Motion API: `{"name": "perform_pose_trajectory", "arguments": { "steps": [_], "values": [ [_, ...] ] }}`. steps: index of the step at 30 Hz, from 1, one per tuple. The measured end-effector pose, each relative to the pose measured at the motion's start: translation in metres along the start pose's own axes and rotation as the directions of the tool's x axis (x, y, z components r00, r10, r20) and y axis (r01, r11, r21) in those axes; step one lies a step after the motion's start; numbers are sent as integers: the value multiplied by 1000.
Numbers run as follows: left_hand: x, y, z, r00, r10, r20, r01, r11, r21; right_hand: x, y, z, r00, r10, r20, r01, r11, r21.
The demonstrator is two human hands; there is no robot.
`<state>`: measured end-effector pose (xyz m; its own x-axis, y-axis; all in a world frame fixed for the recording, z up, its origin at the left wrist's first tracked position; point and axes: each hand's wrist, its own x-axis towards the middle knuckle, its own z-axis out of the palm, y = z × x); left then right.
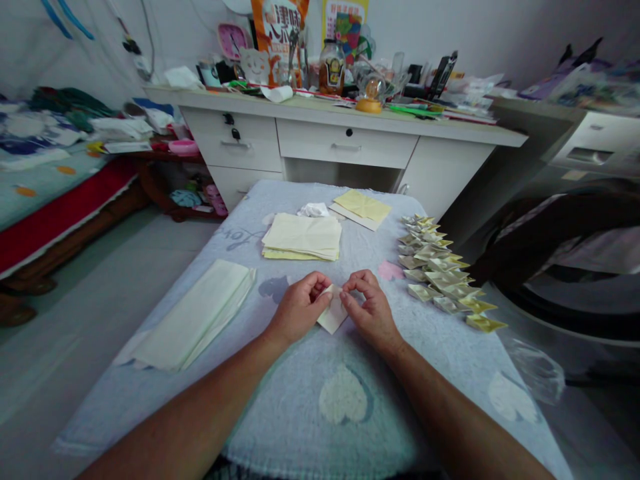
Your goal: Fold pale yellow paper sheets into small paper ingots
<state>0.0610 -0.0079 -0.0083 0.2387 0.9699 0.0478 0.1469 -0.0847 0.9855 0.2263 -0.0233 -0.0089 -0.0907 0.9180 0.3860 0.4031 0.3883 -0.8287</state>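
My left hand [299,308] and my right hand [369,307] meet at the middle of a towel-covered table [350,400]. Between their fingertips they pinch a small pale yellow folded paper [334,315], which rests on the towel. A square stack of pale yellow sheets [303,237] lies just beyond the hands. A cluster of several finished folded paper pieces [443,270] sits to the right of my right hand.
A long pile of pale sheets [197,315] lies at the left of the table. Loose yellow sheets [362,207] and a crumpled white tissue [313,210] sit at the far end. A cluttered white desk [345,143] stands behind, a bed [45,193] at left.
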Motion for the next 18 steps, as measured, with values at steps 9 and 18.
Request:
{"name": "perform_pose_trajectory", "arguments": {
  "steps": [9, 18],
  "values": [
    [4, -6, -3, 1000, 11, 17, -12, 999, 37, 0, -2, 0, 1000, -22, 12, 22, 1000, 14],
    [2, -4, 2, 994, 73, -84, -39, 938, 345, -1, -3, 4, 999, -32, 20, 32, 999, 5]
  ]
}}
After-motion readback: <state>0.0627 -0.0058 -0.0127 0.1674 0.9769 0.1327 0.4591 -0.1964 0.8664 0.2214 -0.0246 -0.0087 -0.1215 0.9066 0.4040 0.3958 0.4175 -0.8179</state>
